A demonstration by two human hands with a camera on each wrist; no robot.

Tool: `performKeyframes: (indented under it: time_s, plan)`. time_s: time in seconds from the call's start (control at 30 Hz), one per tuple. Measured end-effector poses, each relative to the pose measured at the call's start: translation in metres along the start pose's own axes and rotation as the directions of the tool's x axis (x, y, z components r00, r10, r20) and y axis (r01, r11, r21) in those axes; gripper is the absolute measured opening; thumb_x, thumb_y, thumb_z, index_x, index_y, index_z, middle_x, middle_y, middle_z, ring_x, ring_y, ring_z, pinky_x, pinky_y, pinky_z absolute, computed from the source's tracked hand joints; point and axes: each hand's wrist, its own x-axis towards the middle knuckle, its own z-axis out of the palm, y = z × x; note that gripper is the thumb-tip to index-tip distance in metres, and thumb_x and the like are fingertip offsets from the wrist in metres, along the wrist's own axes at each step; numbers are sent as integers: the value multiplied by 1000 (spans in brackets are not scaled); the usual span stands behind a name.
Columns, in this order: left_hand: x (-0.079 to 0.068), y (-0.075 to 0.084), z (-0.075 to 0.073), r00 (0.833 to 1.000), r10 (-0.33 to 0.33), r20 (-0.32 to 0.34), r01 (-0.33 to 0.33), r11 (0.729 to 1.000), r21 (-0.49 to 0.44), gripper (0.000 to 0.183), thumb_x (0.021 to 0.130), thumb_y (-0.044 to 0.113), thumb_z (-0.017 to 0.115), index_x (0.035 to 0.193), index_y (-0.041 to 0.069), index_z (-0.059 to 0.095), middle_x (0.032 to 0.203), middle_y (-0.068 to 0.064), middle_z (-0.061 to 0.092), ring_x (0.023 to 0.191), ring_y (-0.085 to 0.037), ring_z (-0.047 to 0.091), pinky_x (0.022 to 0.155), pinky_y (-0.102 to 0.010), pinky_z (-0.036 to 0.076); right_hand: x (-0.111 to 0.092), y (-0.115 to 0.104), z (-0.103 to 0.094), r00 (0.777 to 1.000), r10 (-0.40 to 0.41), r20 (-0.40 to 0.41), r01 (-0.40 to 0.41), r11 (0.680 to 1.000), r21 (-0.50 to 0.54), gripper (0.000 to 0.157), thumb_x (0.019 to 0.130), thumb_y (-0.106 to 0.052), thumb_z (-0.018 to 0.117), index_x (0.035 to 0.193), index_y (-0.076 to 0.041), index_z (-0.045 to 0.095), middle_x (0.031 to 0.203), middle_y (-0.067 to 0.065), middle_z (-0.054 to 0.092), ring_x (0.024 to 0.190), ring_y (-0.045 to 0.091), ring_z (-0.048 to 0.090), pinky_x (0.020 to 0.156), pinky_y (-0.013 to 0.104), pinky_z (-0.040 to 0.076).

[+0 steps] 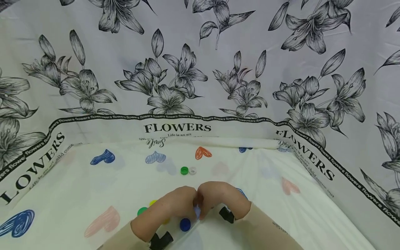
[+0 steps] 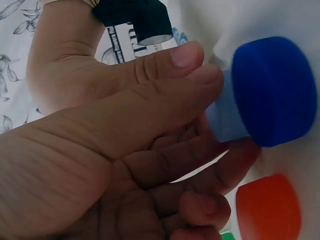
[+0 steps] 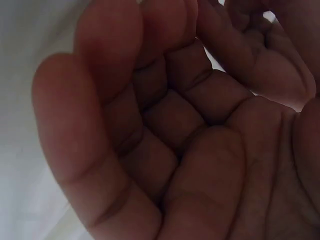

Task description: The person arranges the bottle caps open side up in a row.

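Near the front middle of the cloth, my left hand (image 1: 184, 201) and right hand (image 1: 215, 198) meet at the fingertips. A pale blue piece (image 2: 225, 112) lies at my left hand's fingertips, pinched by the thumb; its full shape is hidden. Right beside it stands a dark blue bottle cap (image 2: 275, 92). An orange cap (image 2: 270, 207) sits under my left fingers. In the right wrist view my right hand's fingers (image 3: 70, 120) are curled over the palm, with no thing visible in it. Whether its fingertips touch the pale blue piece cannot be seen.
Farther back, a green cap (image 1: 184, 170) and a clear cap (image 1: 192, 170) stand side by side. Another green cap (image 1: 142, 211) and a yellow cap (image 1: 152, 202) show beside my left forearm. A flower-printed cloth (image 1: 178, 127) hangs around the back and sides.
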Motion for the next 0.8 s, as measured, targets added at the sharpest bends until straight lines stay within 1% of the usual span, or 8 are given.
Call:
performKeyframes:
  time_s: [0.13,0.27,0.33,0.43,0.57,0.67,0.7,0.8]
  plan:
    - [4,-1,3,1000,5,13,-4,999,-32,25,69,5,87,76,10,64,67,2,56,59,-14,49,55,-28,39,4,-1,7,1000,13,-6,-13,999,-51,28,73,-19,95,79,-16,68,72,-8,62,65,7,51,62,22,44]
    - [9,-2,3,1000,0,4,0,999,-40,25,70,6,89,74,10,65,65,1,56,58,-14,49,53,-27,39,5,1,7,1000,12,0,-12,999,-35,28,73,-19,95,79,-17,68,72,-8,61,65,7,51,61,22,43]
    - [11,-3,3,1000,4,-12,-4,999,-36,27,70,7,90,75,10,64,67,1,57,61,-15,50,55,-27,39,6,3,6,1000,9,7,-9,1000,-2,27,74,-18,94,80,-15,68,72,-7,61,64,7,51,60,22,43]
    - [12,-6,2,999,-22,-37,20,999,-45,27,71,10,91,75,10,64,68,0,57,61,-16,51,54,-28,40,6,4,4,1000,3,3,-3,999,35,25,75,-18,93,78,-14,68,69,-5,60,61,8,51,58,22,43]
    - [11,-10,-1,995,-49,-86,43,996,-73,25,74,12,89,77,9,64,70,0,59,61,-17,54,54,-30,44,6,4,0,999,1,-38,0,1000,27,23,76,-20,93,75,-15,71,64,-5,63,58,8,53,56,22,44]
    - [10,-13,-6,992,-23,-124,10,995,-101,18,79,14,87,80,6,71,70,1,63,61,-17,55,55,-30,46,4,6,-6,996,3,-87,2,999,51,17,79,-17,90,77,-14,74,66,-5,65,60,9,57,58,23,46]
    - [11,-15,-7,990,-10,-137,-6,994,-113,16,81,16,86,81,6,73,69,1,63,61,-16,54,55,-30,45,2,7,-8,995,6,-105,1,998,66,14,80,-17,89,79,-13,75,67,-5,66,61,10,58,59,24,47]
    - [12,-16,-13,983,39,-179,-65,988,-141,14,86,20,83,83,7,80,68,-1,68,59,-14,51,53,-28,41,-2,12,-16,987,-24,-159,44,992,122,5,86,-12,83,83,-11,79,69,-4,66,64,12,60,60,27,49]
